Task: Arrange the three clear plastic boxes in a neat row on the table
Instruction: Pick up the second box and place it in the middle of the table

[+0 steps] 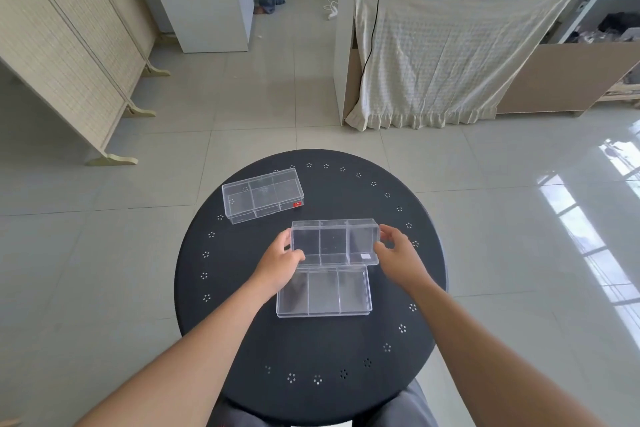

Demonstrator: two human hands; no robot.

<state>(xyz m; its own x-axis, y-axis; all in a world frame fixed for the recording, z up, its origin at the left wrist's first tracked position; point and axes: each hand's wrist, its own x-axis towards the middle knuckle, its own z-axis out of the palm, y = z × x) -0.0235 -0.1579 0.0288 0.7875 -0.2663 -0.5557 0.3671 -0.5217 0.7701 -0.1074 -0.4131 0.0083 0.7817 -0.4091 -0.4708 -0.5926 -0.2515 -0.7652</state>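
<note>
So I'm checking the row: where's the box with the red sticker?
In the head view, the red-sticker box sits skewed at the table's far left, apart from the box held in both hands.

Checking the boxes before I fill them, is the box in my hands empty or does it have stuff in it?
Empty. The held box is see-through, and all three compartments show only the dark table behind them. Both hands grip its ends.
</note>
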